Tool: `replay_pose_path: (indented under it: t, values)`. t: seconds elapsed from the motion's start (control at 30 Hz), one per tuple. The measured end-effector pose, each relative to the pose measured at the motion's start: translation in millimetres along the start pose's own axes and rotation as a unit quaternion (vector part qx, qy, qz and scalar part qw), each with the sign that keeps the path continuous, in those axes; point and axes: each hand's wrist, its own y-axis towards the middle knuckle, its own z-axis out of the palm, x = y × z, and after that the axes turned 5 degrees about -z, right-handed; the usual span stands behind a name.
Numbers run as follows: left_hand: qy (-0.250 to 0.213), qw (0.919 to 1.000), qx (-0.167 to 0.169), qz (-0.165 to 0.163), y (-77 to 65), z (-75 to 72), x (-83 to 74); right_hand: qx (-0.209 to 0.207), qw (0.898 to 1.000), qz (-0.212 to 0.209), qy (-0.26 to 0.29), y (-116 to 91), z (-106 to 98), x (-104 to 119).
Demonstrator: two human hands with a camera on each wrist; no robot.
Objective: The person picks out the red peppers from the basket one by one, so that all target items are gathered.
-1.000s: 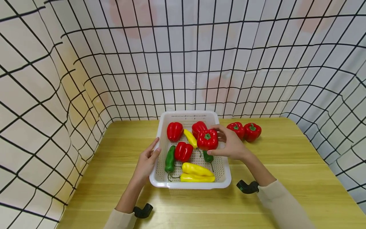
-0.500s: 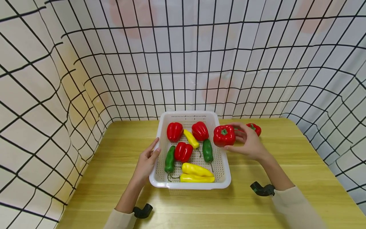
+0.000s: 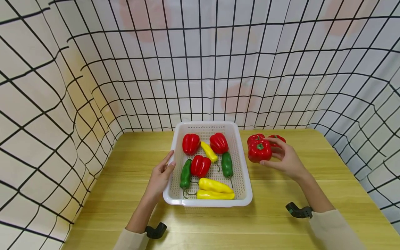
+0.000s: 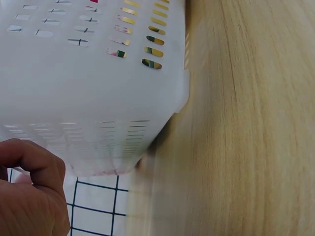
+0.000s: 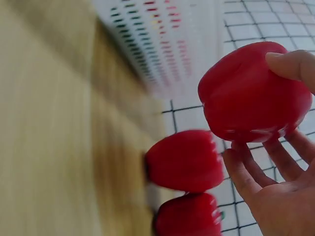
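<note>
My right hand (image 3: 288, 160) grips a red bell pepper (image 3: 260, 151), thumb on one side and fingers on the other. In the right wrist view this bell pepper (image 5: 253, 93) is raised off the table. Two more red bell peppers, one left (image 3: 255, 137) and one right (image 3: 276, 139), stand just behind it, partly hidden. My left hand (image 3: 160, 176) holds the left rim of a white plastic basket (image 3: 248, 189). The left wrist view shows its curled fingers (image 4: 42, 167) beside the basket's slotted wall.
Inside the basket lie several red bell peppers (image 3: 200, 166), a small yellow pepper (image 3: 208, 151), two long yellow peppers (image 3: 215, 190) and two green peppers (image 3: 227, 165). The wooden table (image 3: 281, 222) is bordered by a white curtain with a black grid (image 3: 200, 69).
My right hand has carried the red bell pepper from above the basket rightward, past its rim, to in front of the two other bell peppers. The left hand has stayed at the basket.
</note>
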Motion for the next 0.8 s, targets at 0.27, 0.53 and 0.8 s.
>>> replay_pose_path:
  t: [0.27,0.53,0.8]
  values:
    - [-0.001,1.0000,-0.005,-0.001,-0.3,-2.0,-0.3,0.002,1.000,0.026,0.016,-4,-1,-24]
    - [0.000,1.0000,-0.003,0.003,-0.1,-2.4,0.9,0.011,0.998,0.059,0.021,-10,2,-46]
    - [-0.002,1.0000,0.001,0.001,0.7,-0.5,1.4,0.010,0.998,0.054,0.023,-15,4,-58]
